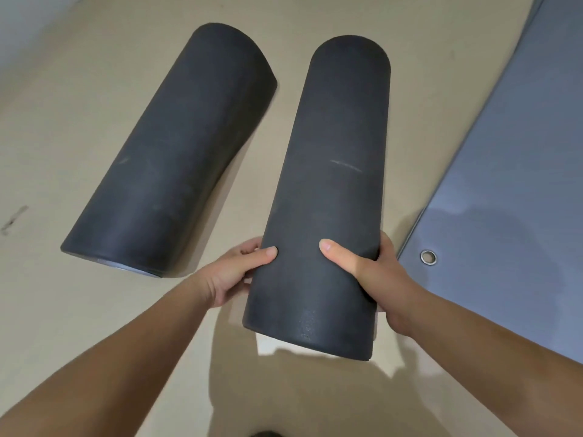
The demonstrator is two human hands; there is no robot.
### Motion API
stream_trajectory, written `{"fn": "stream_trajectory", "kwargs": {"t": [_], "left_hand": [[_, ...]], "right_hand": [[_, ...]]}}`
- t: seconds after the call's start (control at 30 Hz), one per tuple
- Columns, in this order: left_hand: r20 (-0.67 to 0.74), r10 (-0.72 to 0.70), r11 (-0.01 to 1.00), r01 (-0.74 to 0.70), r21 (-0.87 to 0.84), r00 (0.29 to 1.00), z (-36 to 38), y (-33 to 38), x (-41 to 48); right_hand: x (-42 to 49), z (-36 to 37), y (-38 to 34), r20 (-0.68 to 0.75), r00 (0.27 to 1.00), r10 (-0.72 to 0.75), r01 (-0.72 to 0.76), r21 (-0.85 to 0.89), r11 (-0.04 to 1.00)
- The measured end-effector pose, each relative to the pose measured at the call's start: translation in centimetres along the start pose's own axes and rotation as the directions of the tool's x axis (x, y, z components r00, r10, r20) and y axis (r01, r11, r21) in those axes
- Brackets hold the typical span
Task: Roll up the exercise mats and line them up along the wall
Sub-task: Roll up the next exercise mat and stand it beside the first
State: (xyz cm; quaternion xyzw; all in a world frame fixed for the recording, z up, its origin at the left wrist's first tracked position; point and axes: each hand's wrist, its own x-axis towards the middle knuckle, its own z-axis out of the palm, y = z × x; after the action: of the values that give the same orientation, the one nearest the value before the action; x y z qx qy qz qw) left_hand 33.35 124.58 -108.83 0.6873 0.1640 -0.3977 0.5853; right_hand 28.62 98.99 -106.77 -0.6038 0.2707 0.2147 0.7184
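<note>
Dark grey foam, rolled tight: held mat roll (328, 190) at centre frame, far end toward the top edge, near end low centre. Gripped near the lower end from both sides: left hand (236, 275) wrapped round the left flank, thumb on top; right hand (375, 275) clasping the right flank, thumb on top too. Cannot tell if the far end touches the floor.

Left of it, apart: second rolled mat (170, 159) lying on the floor, slanted lower left to upper centre, layered end face showing at the near end.

Right edge: flat blue-grey mat (504, 184) spread out, metal eyelet (428, 257) at its near corner, just beside the right hand.

Smooth beige floor (63, 137), dark scuff (14, 219) at left edge, hard shadows along the bottom. Pale wall strip (19, 20) in upper left corner.
</note>
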Motion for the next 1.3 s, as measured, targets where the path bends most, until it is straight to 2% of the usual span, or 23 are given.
{"fn": "stream_trajectory", "kwargs": {"t": [0.07, 0.13, 0.17, 0.23, 0.33, 0.4, 0.5, 0.63, 0.77, 0.8, 0.9, 1.0, 1.1, 1.2, 1.23, 1.3], "left_hand": [[-0.149, 0.051, 0.991, -0.031, 0.131, 0.988, -0.8, 0.6, -1.3], [-0.333, 0.178, 0.960, -0.089, 0.267, 0.926, -0.7, 1.2, -3.1], [-0.372, 0.255, 0.926, -0.115, 0.360, 0.892, 0.0, 1.5, -4.3], [-0.312, 0.362, 0.847, -0.170, 0.504, 0.879, 2.3, 2.1, -6.8], [-0.204, 0.310, 0.806, -0.143, 0.575, 0.929, 5.0, 2.3, -7.9], [-0.257, 0.288, 0.861, -0.131, 0.492, 0.923, 4.6, 1.4, -7.2], [-0.268, 0.242, 0.958, -0.185, 0.220, 0.932, 2.2, -0.4, -6.2], [-0.234, 0.288, 0.958, -0.276, 0.084, 0.929, 0.2, -1.6, -5.9], [-0.253, 0.264, 0.962, -0.237, 0.131, 0.931, -1.1, -1.8, -6.4], [-0.315, 0.271, 0.956, -0.214, 0.202, 0.910, -1.2, -1.8, -6.6], [-0.504, 0.373, 0.886, -0.138, 0.443, 0.779, -1.0, -2.3, -7.6], [-0.554, 0.370, 0.898, -0.134, 0.418, 0.746, -1.0, -2.7, -8.1], [-0.522, 0.350, 0.915, -0.164, 0.368, 0.778, -1.7, -2.8, -8.6], [-0.354, 0.270, 0.945, -0.177, 0.274, 0.895, -1.5, -2.1, -8.8], [-0.316, 0.263, 0.943, -0.174, 0.283, 0.911, -1.3, -2.1, -8.7], [-0.337, 0.266, 0.941, -0.167, 0.296, 0.903, -1.1, -2.1, -8.4]], "right_hand": [[-0.2, 0.5, -0.2, -0.002, 1.000, -0.008, 0.008, 0.019, 1.000], [-0.4, 1.3, -0.4, -0.012, 1.000, -0.019, 0.019, 0.019, 1.000], [-0.3, 2.0, -0.4, -0.025, 0.999, -0.029, 0.029, 0.005, 1.000], [0.2, 3.2, -0.1, -0.070, 0.996, -0.047, 0.042, -0.073, 0.996], [0.4, 4.2, -0.4, -0.035, 0.998, -0.050, 0.043, -0.170, 0.985], [0.3, 3.7, -1.2, 0.011, 1.000, -0.020, 0.021, -0.193, 0.981], [0.9, 2.2, -1.7, 0.075, 0.996, 0.041, -0.024, -0.216, 0.976], [1.6, 3.6, -0.8, 0.124, 0.984, 0.131, -0.099, -0.233, 0.967], [2.7, 4.2, 0.1, 0.164, 0.975, 0.151, -0.122, -0.176, 0.977], [3.0, 3.8, 0.3, 0.194, 0.968, 0.157, -0.128, -0.154, 0.980], [3.5, 2.6, 1.1, 0.237, 0.951, 0.200, -0.177, -0.117, 0.977], [3.4, 2.6, 1.9, 0.224, 0.952, 0.211, -0.192, -0.104, 0.976], [3.4, 4.0, 2.1, 0.184, 0.964, 0.191, -0.173, -0.109, 0.979], [3.4, 5.7, 2.3, 0.224, 0.959, 0.175, -0.170, -0.039, 0.985], [3.3, 6.3, 2.3, 0.241, 0.957, 0.164, -0.164, -0.018, 0.986], [3.0, 7.3, 2.3, 0.252, 0.958, 0.137, -0.145, 0.015, 0.989]]}}
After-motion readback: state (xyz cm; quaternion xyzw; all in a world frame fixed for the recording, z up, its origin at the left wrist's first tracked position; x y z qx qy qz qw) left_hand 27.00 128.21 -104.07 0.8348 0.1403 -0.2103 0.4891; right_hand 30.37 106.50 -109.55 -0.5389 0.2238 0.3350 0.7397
